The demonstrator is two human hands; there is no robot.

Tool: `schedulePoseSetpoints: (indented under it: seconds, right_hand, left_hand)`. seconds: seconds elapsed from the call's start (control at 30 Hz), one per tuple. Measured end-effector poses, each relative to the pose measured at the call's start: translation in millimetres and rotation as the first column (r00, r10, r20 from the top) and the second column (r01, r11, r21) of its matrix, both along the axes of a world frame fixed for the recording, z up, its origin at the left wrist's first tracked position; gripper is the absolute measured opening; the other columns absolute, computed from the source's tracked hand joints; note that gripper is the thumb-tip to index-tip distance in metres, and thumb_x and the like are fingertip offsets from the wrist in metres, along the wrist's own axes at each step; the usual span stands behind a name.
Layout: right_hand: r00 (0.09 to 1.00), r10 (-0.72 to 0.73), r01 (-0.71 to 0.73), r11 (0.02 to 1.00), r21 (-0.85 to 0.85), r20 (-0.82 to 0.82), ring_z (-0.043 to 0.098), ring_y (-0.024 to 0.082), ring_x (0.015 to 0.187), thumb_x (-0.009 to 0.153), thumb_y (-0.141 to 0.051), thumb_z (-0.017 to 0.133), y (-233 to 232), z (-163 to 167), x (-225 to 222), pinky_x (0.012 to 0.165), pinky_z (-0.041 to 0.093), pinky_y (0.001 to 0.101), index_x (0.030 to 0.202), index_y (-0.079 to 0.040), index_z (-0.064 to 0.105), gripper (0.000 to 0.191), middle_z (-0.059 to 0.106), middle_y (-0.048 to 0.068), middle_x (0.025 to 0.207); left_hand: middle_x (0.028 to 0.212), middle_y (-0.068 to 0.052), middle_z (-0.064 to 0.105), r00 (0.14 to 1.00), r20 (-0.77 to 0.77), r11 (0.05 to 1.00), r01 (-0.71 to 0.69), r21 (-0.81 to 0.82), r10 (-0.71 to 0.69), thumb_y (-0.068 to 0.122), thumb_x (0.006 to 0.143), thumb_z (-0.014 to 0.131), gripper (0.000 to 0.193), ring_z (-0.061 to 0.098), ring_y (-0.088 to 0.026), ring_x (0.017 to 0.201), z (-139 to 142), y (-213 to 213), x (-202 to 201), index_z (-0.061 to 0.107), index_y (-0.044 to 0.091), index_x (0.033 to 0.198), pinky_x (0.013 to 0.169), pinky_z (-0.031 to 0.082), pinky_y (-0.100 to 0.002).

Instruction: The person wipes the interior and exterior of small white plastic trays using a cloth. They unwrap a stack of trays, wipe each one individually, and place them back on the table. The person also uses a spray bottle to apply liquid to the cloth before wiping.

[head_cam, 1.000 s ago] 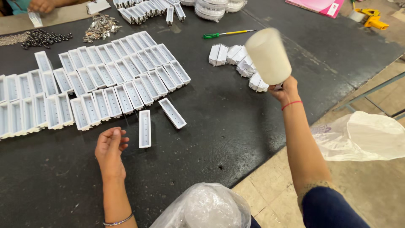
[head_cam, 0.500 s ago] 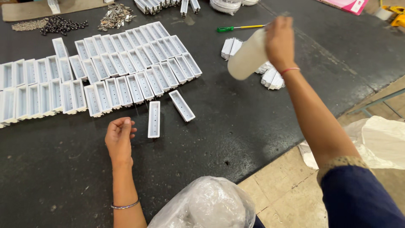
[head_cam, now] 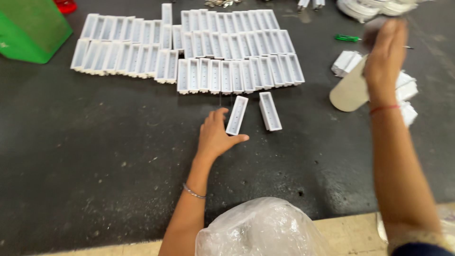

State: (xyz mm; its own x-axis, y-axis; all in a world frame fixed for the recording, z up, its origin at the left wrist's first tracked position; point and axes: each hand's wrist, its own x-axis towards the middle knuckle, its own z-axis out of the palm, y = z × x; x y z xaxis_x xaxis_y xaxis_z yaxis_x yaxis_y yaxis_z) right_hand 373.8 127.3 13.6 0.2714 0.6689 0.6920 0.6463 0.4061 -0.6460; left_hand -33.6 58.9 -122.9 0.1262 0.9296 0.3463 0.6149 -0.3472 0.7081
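On the black table (head_cam: 95, 156) the left hand (head_cam: 215, 135) is laid flat, palm down, with fingers spread and nothing gripped; its fingertips and thumb are set just beside the lower end of a loose white tray (head_cam: 237, 115), whether touching or not cannot be told. A second loose tray (head_cam: 270, 111) is seen just to the right of the first, lying at a slight angle and apart from the hand. Behind both, rows of matching white trays (head_cam: 204, 47) are lined up side by side across the table. A thin bracelet (head_cam: 193, 191) is worn on the left wrist.

Over the right side of the table the right hand (head_cam: 386, 52) is raised and closed around a pale cylinder (head_cam: 350, 90), which is held tilted with its flat round end turned down and to the left; the hand is blurred. A red thread (head_cam: 385, 108) is tied round that wrist. Near it a heap of small white pieces (head_cam: 348, 61) and a green pen (head_cam: 348, 38) are found. A green box (head_cam: 31, 28) is placed at the far left, and a clear plastic bag (head_cam: 260, 230) is seen at the near edge
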Motion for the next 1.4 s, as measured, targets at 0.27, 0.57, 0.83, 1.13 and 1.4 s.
schedulePoseSetpoints:
  seconds: [0.27,0.57,0.83,1.13,1.4]
  right_hand:
    - [0.379,0.281,-0.781,0.608,-0.142,-0.882,0.068,0.025,0.092,0.109,-0.032,0.044,-20.3,-81.7,-151.8,0.079,0.058,0.0355,0.138,0.005,0.053,0.048,0.068,0.018,0.114]
    - [-0.132,0.111,-0.903,0.396,0.165,-0.985,0.063,0.034,0.122,0.107,-0.024,0.047,-43.1,-99.0,-185.2,0.106,0.053,0.0406,0.150,0.009,0.039,0.054,0.054,0.029,0.142]
    - [0.144,0.192,-0.885,0.464,-0.040,-0.971,0.066,0.025,0.115,0.105,-0.020,0.053,-44.6,-113.0,-203.1,0.099,0.056,0.0325,0.147,0.003,0.048,0.048,0.063,0.020,0.134]
    - [0.610,0.417,-0.649,0.751,-0.122,-0.673,0.063,0.014,0.122,0.108,-0.012,0.054,-53.9,-121.2,-220.2,0.105,0.052,0.0269,0.144,0.003,0.057,0.039,0.066,0.010,0.135]
    - [0.926,0.358,-0.368,0.927,-0.077,-0.122,0.067,0.018,0.120,0.102,0.003,0.063,-77.9,-100.4,-239.4,0.098,0.054,0.0291,0.140,-0.006,0.065,0.039,0.068,0.010,0.139]
  left_hand:
    - [0.100,-0.010,0.066,0.990,0.100,0.995,-0.097,0.000,0.097,0.025,0.081,0.086,0.038,0.065,-0.030,0.094,-33.3,18.4,-1.9,0.063,0.005,0.105,0.081,0.052,-0.043]
    - [0.101,-0.003,0.071,0.463,0.850,0.938,0.101,-0.332,0.251,0.032,0.089,0.075,0.043,0.068,-0.010,0.087,-34.7,49.4,-39.9,0.065,0.002,0.119,0.074,0.058,-0.027]
    - [0.086,0.000,0.066,0.178,0.931,0.894,0.272,-0.357,0.317,0.050,0.100,0.059,0.051,0.062,-0.009,0.071,-41.7,44.4,-18.4,0.069,0.003,0.117,0.061,0.052,-0.026]
    - [0.074,-0.001,0.060,0.191,0.957,0.821,0.495,-0.285,0.217,0.051,0.106,0.050,0.044,0.055,-0.009,0.056,-40.0,30.3,5.1,0.064,0.010,0.100,0.048,0.046,-0.025]
    - [0.090,0.002,0.065,0.310,0.929,0.790,0.509,-0.343,0.203,0.040,0.104,0.057,0.030,0.060,-0.005,0.075,-30.2,23.5,18.5,0.064,0.012,0.113,0.064,0.051,-0.022]
